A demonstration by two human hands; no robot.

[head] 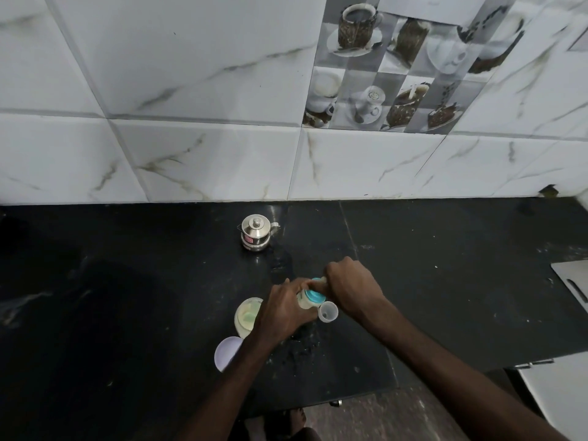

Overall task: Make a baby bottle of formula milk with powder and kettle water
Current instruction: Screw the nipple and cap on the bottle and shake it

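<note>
Head view showed the left hand gripping the bottle near centre, right hand closed on its teat; capping seemed underway, with shaking likely next, kettle farther back

We see two hands: one left hand and one right hand. We count one baby bottle with a blue ring, one small clear plastic cap, one open round powder tub, one round pale lid, and one small shiny steel kettle on one black counter.
</note>
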